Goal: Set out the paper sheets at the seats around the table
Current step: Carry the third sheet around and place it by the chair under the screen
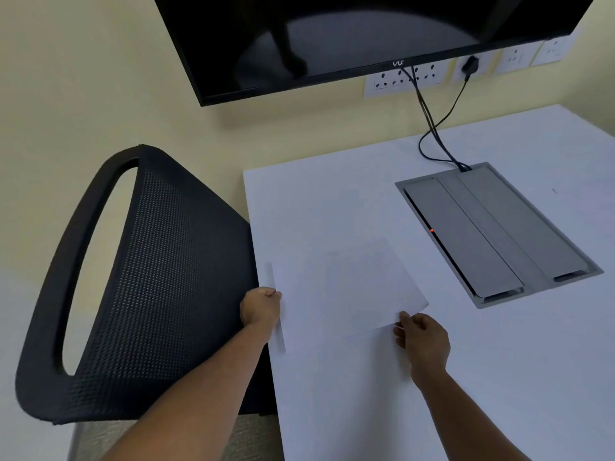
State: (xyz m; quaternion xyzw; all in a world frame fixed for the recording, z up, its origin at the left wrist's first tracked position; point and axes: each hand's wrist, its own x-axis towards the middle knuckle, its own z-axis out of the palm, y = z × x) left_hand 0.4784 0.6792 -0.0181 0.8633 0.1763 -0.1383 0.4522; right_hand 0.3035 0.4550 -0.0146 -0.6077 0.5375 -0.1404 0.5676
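White laminate covers the table (449,377), whose far-left corner stands close to a cream wall. On that wall hangs a black screen (349,34) with a row of white sockets (404,79) below it; dark cables (436,128) drop from there to a grey metal cable hatch (499,234) sunk flat into the tabletop, with a small red light glowing at its left slot. A black mesh-backed chair (139,277) is pushed against the table's left edge.

One white paper sheet (349,287), thin and rectangular, lies near that left edge, lying askew to the table. The left hand (261,309) is curled over the table's left edge, clenched on the sheet's left side, where a strip of paper overhangs the edge. The right hand (421,337) reaches in from the near side, thumb and fingers pinching the sheet's near-right edge. Both forearms are bare and extended.
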